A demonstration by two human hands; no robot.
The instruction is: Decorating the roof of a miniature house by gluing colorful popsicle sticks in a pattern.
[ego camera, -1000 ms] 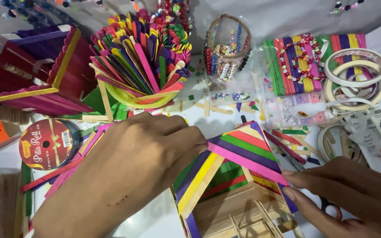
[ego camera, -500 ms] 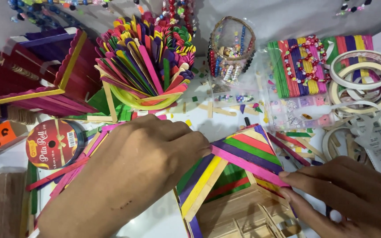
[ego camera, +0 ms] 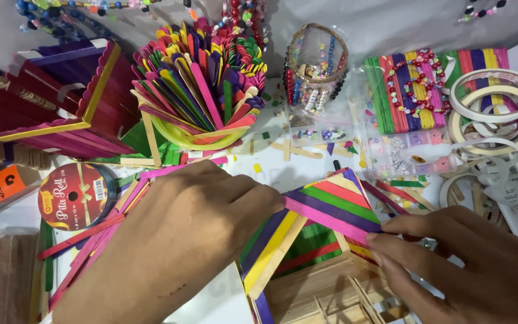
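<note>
The stick-house roof [ego camera: 331, 207] sits at lower centre of the frame, atop the wooden house frame [ego camera: 325, 294]. Since a second ago little has shifted: your left hand [ego camera: 181, 240] still presses fingers on its left slope, your right hand [ego camera: 457, 264] pinches the right edge (green cup of sticks [ego camera: 202, 90] behind).

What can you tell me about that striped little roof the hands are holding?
The roof is a panel of flat craft sticks laid side by side in pink, purple, green, red and yellow stripes, apparently wood. It slopes over a small house of plain sticks, beside another striped panel leaning lower left. The left hand touches its left end with the fingertips; the right hand pinches its lower right edge. It sits at the front of a cluttered craft table.
</note>
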